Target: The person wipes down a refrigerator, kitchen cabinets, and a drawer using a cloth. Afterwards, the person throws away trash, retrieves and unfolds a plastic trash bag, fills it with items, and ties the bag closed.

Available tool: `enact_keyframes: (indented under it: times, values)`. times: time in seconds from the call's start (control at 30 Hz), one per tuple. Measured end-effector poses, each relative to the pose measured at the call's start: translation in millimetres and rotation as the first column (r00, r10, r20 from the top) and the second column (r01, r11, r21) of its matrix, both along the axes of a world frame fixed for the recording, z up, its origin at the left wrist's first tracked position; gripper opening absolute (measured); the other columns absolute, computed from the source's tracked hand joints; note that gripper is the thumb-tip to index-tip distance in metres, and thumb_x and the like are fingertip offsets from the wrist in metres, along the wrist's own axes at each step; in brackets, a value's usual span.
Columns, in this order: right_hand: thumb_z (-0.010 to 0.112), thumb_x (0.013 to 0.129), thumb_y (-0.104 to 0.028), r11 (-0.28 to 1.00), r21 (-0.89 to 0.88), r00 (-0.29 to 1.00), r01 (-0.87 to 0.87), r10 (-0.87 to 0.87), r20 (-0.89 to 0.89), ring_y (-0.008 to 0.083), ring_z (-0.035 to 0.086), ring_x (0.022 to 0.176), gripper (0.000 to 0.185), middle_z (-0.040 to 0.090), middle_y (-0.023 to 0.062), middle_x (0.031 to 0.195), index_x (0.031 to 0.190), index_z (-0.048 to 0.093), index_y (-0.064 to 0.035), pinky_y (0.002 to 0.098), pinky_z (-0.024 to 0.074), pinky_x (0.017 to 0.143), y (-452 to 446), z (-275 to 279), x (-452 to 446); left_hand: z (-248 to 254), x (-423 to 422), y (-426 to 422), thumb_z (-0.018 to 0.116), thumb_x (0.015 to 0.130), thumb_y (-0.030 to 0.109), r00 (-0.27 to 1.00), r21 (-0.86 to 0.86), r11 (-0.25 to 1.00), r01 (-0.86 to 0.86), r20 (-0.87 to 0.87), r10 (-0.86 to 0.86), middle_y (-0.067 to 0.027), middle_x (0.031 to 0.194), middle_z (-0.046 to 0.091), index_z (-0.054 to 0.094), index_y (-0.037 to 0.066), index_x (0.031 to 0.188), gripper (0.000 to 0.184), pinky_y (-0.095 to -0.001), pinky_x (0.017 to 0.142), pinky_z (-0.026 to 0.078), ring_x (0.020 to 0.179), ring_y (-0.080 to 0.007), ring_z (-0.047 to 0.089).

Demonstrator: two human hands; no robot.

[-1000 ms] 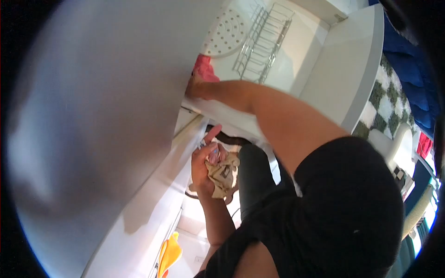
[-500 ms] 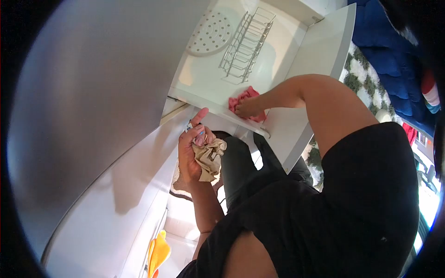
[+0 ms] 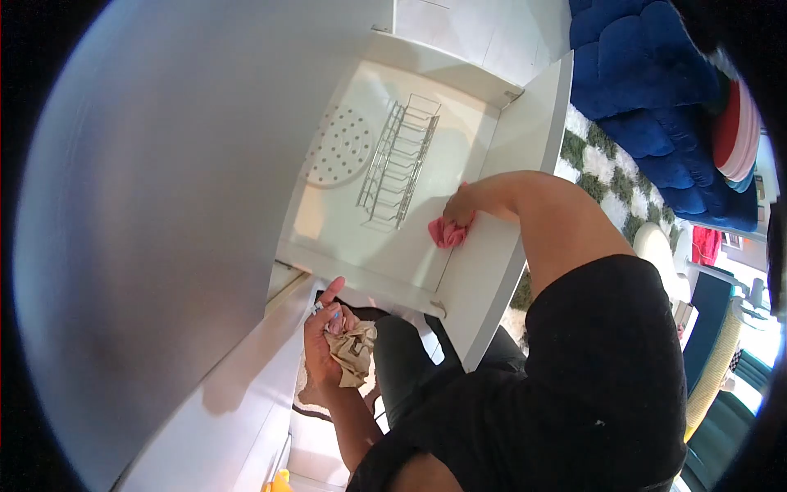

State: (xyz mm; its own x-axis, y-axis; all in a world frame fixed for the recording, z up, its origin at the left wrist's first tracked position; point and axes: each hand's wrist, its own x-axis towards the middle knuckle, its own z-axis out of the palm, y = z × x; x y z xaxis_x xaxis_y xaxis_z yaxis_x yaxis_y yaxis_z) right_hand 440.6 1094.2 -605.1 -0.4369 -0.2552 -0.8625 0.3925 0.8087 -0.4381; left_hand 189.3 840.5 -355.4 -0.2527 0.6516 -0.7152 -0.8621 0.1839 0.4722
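A crumpled pink cloth (image 3: 447, 235) lies inside an open white drawer (image 3: 352, 234), on its pale floor close against the inner face of the tall white front panel (image 3: 484, 283). The right hand (image 3: 459, 209) is upon it at about 1 o'clock, its grip bunched closed over the fabric, with folds showing past the fingers; the exact set of the fingertips is hidden.

At 11 o'clock from the pink cloth, and apart from it, a silver wire rack with a row of bent loops (image 3: 400, 160) lies on the drawer floor. Farther off at 10 o'clock, just beside the rack, is a flat, round, whitish plate pierced with holes (image 3: 340, 148); whether the two touch cannot be told.

At 8 o'clock, outside the drawer, the left hand (image 3: 321, 340) has its grip curled closed around a crumpled beige cloth (image 3: 352, 357) with a small dark mark. One digit points up toward 1 o'clock, near the drawer's edge; the detail at the fingertips is too small to read.

A broad, smooth grey surface (image 3: 180, 213) fills the 9 o'clock side. Toward 2 o'clock, beyond the panel, are a shaggy green-and-white checked rug (image 3: 602, 164) and a tufted blue sofa (image 3: 639, 74).
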Motion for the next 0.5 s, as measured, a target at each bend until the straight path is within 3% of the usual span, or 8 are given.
enact_keyframes:
  times: [0.33, 0.4, 0.5]
  values:
    - [0.064, 0.072, -0.032, 0.897, 0.438, 0.983, 0.063, -0.133, 0.129, 0.033, 0.055, 0.098, 0.044, 0.053, 0.0189, 0.112, 0.104, 0.057, -0.0023, 0.0412, 0.0453, 0.082, 174.0, 15.7, 50.3, -17.6, 37.8, 32.6, 0.056, 0.072, 0.006, 0.995, 0.031, 0.996, 0.087, 0.043, -0.088, 0.0007, 0.053, 0.039, 0.043, -0.019, 0.116, 0.053, -0.0217, 0.052, 0.037, 0.051, -0.0101, 0.038]
    - [0.064, 0.072, -0.033, 0.899, 0.437, 0.981, 0.04, -0.119, 0.155, 0.0333, 0.055, 0.098, 0.045, 0.053, 0.019, 0.113, 0.104, 0.057, -0.0024, 0.0412, 0.0452, 0.082, 178.6, 21.9, 47.4, -15.9, 37.3, 32.3, 0.056, 0.071, 0.006, 0.993, 0.022, 0.994, 0.106, 0.043, -0.107, 0.0004, 0.053, 0.039, 0.044, -0.019, 0.116, 0.053, -0.0223, 0.051, 0.037, 0.05, -0.0101, 0.038]
    - [0.063, 0.072, -0.034, 0.957, 0.285, 0.981, -0.064, 0.007, 0.196, 0.0337, 0.055, 0.098, 0.045, 0.053, 0.0191, 0.113, 0.105, 0.057, -0.0025, 0.0413, 0.0452, 0.082, 153.3, 44.4, 28.6, -7.9, 41.0, 23.8, 0.053, 0.077, 0.007, 0.997, 0.077, 0.994, 0.081, 0.001, -0.081, 0.0023, 0.055, 0.038, 0.041, -0.017, 0.119, 0.05, -0.0195, 0.054, 0.032, 0.056, -0.0102, 0.036]
